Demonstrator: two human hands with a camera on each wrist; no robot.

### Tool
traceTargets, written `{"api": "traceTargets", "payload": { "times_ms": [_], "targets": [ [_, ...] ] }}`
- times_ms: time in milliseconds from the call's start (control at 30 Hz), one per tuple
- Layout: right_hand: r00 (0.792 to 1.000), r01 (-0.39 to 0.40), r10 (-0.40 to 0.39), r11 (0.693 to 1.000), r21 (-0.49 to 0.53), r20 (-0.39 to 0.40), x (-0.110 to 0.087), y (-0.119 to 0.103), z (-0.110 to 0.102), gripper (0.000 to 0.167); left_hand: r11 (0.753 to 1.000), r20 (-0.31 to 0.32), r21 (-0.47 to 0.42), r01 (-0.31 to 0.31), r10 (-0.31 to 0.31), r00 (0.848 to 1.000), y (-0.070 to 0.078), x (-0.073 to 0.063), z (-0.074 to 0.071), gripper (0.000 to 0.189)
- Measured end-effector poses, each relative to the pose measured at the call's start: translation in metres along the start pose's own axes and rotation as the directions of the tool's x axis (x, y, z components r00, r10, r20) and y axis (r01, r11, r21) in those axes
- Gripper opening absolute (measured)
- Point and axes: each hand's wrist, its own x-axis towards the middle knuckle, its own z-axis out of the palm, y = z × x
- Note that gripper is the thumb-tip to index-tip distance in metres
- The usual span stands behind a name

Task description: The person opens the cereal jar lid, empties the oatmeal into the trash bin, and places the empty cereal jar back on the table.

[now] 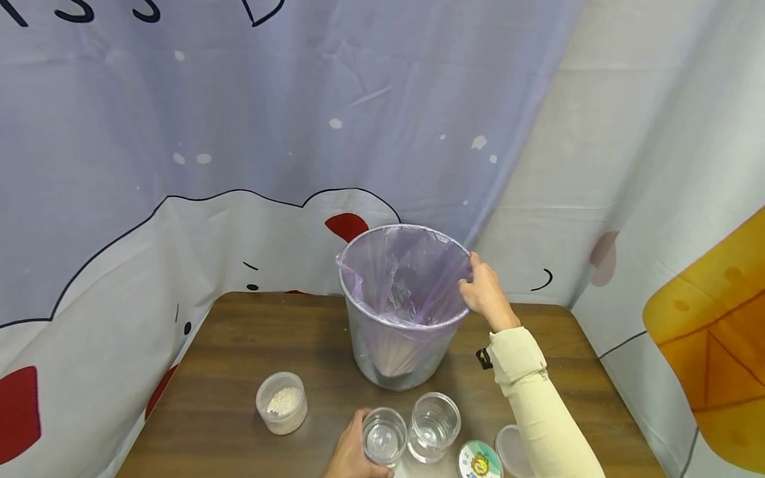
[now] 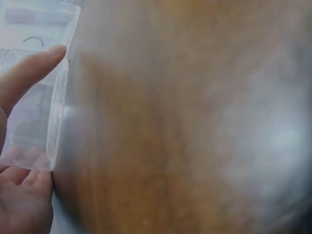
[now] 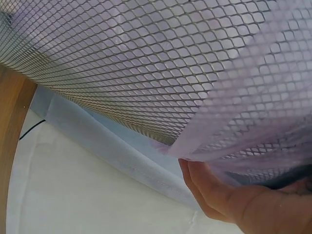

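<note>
A silver mesh wastebasket (image 1: 370, 358) stands on the table, lined with a thin purple bag (image 1: 430, 285) that folds over its rim. My right hand (image 1: 487, 295) holds the rim at its right side. The right wrist view shows those fingers (image 3: 214, 187) against the bag's outer fold, below the mesh wall (image 3: 146, 63). Near the table's front, my left hand (image 1: 354, 451) grips a clear plastic jar (image 1: 384, 438) without a lid. In the left wrist view the thumb (image 2: 36, 68) lies along the jar's side, with other fingers around the opposite side.
Another clear jar (image 1: 435, 425) stands just right of the held one. To the left is a tub (image 1: 282, 418) with white grains inside. A round lid with a picture (image 1: 480, 460) and a translucent lid (image 1: 514, 451) lie by my right sleeve. A printed curtain (image 1: 269, 119) hangs behind the wooden table (image 1: 239, 345).
</note>
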Motion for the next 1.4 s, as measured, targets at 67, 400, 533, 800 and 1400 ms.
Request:
{"api": "traceTargets", "payload": {
  "times_ms": [67,400,533,800,1400],
  "targets": [
    [1.0,0.01,-0.01,1.0,0.009,-0.01,-0.001,-0.001,0.0,0.067,1.0,-0.005,0.0,0.001,-0.001,1.0,0.0,-0.001,0.0,0.1],
    [0.996,0.007,0.003,0.993,0.116,-0.091,-0.007,0.004,-0.001,0.079,1.0,-0.016,-0.029,-0.004,0.004,1.0,0.0,-0.003,0.001,0.105],
    [0.993,0.012,0.008,0.986,0.164,-0.121,-0.009,0.007,-0.002,0.079,0.999,-0.026,-0.035,-0.014,0.013,1.0,-0.001,-0.003,0.002,0.107],
    [0.971,0.061,0.012,0.953,0.297,-0.239,-0.04,0.009,-0.004,0.067,0.998,-0.015,-0.06,-0.009,0.008,1.0,0.001,-0.003,0.003,0.109],
    [0.934,0.193,0.036,0.785,0.589,-0.355,-0.139,0.001,0.055,0.034,0.981,-0.133,-0.038,-0.19,0.184,0.974,-0.008,-0.005,0.004,0.113]
  ]
}}
